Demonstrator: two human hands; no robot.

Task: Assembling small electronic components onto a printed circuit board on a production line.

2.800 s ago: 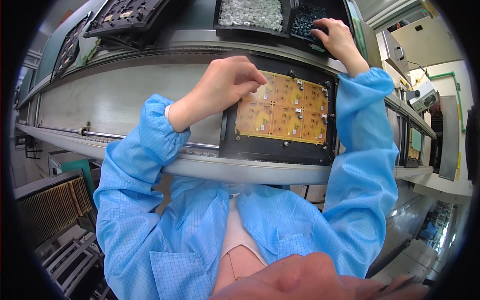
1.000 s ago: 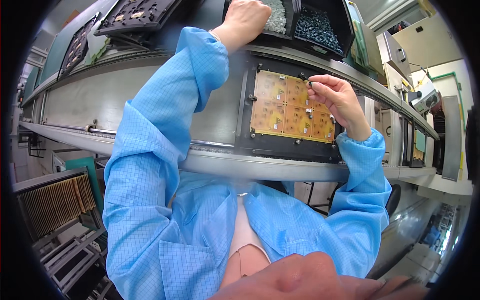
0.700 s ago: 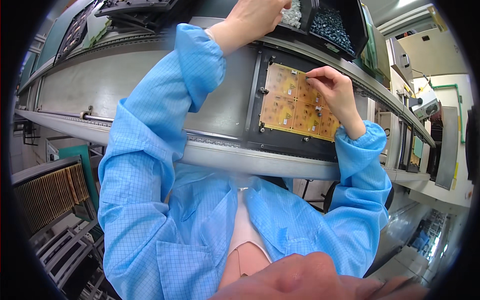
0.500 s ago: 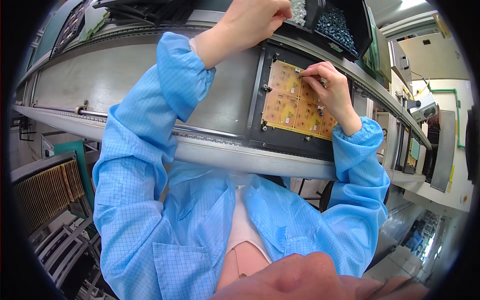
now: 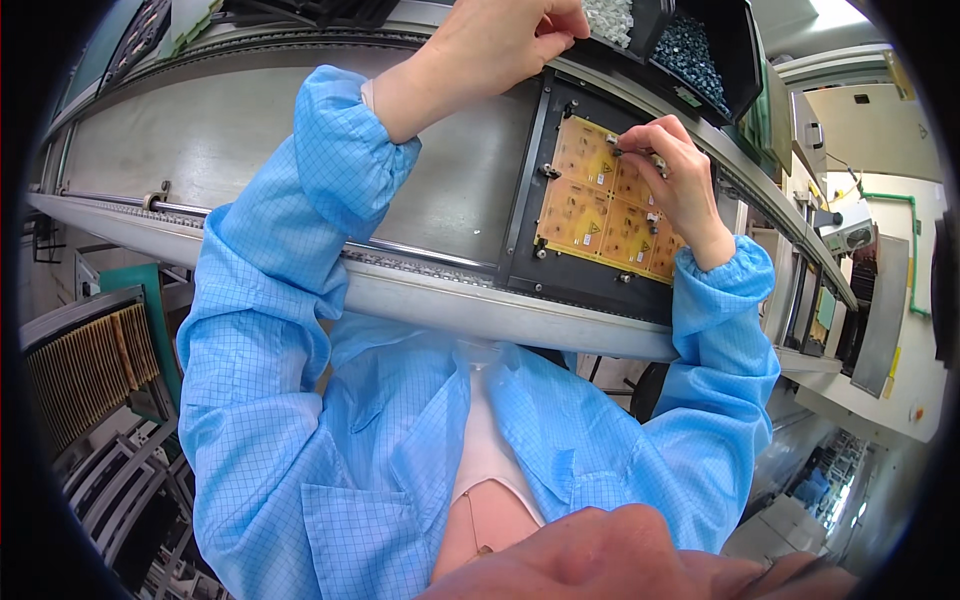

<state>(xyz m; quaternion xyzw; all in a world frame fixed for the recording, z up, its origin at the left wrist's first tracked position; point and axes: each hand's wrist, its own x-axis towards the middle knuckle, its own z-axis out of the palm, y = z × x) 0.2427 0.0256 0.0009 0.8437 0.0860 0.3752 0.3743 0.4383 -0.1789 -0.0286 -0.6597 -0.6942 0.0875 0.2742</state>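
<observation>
My right hand (image 5: 678,182) is closed in a pinch over the panel of yellow circuit boards (image 5: 578,216). A small dark component (image 5: 620,152) shows at its fingertips, beside a small white part (image 5: 611,140) on the panel. The panel lies in a black carrier frame (image 5: 522,240), and the hand covers its upper right part. My left hand (image 5: 500,50) is raised to the left of the bin of white connectors (image 5: 608,22). Its thumb and fingers are drawn together, and whatever they hold is too small to make out.
Beside the white connectors stands a black bin of dark blue components (image 5: 690,62). The carrier sits between conveyor rails, with a metal rail (image 5: 500,310) along the near edge. At the left stands a rack of brown boards (image 5: 95,375); a black tray (image 5: 300,20) lies at the far side.
The dark component now shows at my right fingertips, near the white part. My left hand stays by the bins, its pose nearly the same. The whole view has shifted slightly.
</observation>
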